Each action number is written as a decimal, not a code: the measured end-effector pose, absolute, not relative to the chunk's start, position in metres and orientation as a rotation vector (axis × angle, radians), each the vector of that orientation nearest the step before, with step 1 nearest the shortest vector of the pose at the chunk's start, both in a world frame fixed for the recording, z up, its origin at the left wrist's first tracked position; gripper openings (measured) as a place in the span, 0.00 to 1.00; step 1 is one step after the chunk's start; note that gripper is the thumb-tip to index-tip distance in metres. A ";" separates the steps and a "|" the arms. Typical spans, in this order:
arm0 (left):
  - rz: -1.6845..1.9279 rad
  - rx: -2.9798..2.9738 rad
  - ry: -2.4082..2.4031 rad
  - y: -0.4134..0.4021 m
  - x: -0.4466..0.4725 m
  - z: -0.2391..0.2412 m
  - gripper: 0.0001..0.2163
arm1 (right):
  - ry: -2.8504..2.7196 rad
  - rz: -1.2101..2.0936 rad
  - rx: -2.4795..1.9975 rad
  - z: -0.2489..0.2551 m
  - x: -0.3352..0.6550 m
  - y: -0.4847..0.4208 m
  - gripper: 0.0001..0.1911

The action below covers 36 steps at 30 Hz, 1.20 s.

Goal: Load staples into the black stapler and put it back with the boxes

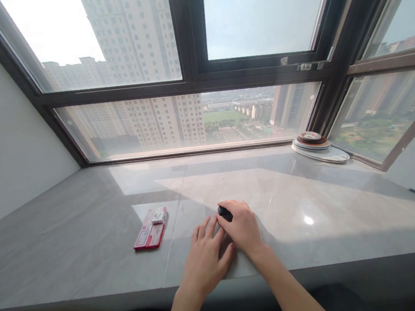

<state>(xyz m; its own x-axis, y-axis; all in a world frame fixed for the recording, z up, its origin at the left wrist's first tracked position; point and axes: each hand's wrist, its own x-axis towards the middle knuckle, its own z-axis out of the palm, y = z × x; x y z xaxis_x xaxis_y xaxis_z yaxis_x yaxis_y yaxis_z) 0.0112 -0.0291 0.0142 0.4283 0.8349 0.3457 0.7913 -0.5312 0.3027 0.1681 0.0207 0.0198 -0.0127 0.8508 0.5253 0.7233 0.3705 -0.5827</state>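
Right hand (242, 225) pinching small dark object (225, 214) between thumb and fingers, just beyond left hand (205, 257), its fingers loosely spread over sill (93, 264). Object looks light, stiff, perhaps slippery; best gripped by sides.

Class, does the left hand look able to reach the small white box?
Probably yes: the box lies uncovered atop red-and-white packaging, with only windowsill showing between it and the left hand.

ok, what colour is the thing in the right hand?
The small object in the right hand is black; it shows in the head view, the only one.
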 end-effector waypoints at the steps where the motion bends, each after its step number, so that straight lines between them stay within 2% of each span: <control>1: 0.670 2.575 1.465 -0.028 0.011 0.013 0.24 | -1.748 0.181 -1.391 0.020 0.163 0.019 0.14; 4: 0.644 2.527 1.503 -0.025 0.011 0.010 0.24 | -1.639 0.251 -1.398 0.030 0.154 0.020 0.14; 9: 0.716 2.429 1.594 -0.023 0.012 0.009 0.25 | -1.109 0.739 -1.212 0.043 0.179 0.034 0.19; 12: 0.743 2.409 1.599 -0.023 0.012 0.008 0.26 | -0.753 1.030 -1.023 0.033 0.211 0.037 0.22; 17: 0.770 2.387 1.583 -0.022 0.011 0.007 0.26 | -0.504 1.268 -0.979 0.005 0.253 0.027 0.18; 20: 0.809 2.357 1.552 -0.023 0.011 0.008 0.25 | -0.527 1.258 -0.939 -0.002 0.258 0.009 0.19; 23: 0.918 2.300 1.584 -0.024 0.005 0.012 0.20 | -0.535 1.127 -0.958 -0.002 0.251 -0.014 0.24; 25: 1.021 2.247 1.793 -0.024 -0.007 0.015 0.18 | -0.547 1.016 -1.009 -0.002 0.245 -0.027 0.25; 27: 1.075 2.132 2.170 -0.024 -0.027 0.016 0.18 | -0.609 0.953 -1.078 -0.002 0.240 -0.037 0.23; 31: 0.944 1.881 2.685 -0.026 -0.078 0.008 0.19 | -0.933 0.991 -1.278 0.000 0.235 -0.043 0.20; 34: 0.901 1.968 2.616 -0.033 -0.105 -0.002 0.17 | -1.259 0.963 -1.465 0.005 0.230 -0.043 0.22; 36: 0.942 2.098 2.392 -0.038 -0.108 -0.006 0.16 | -1.443 0.886 -1.564 0.010 0.225 -0.042 0.22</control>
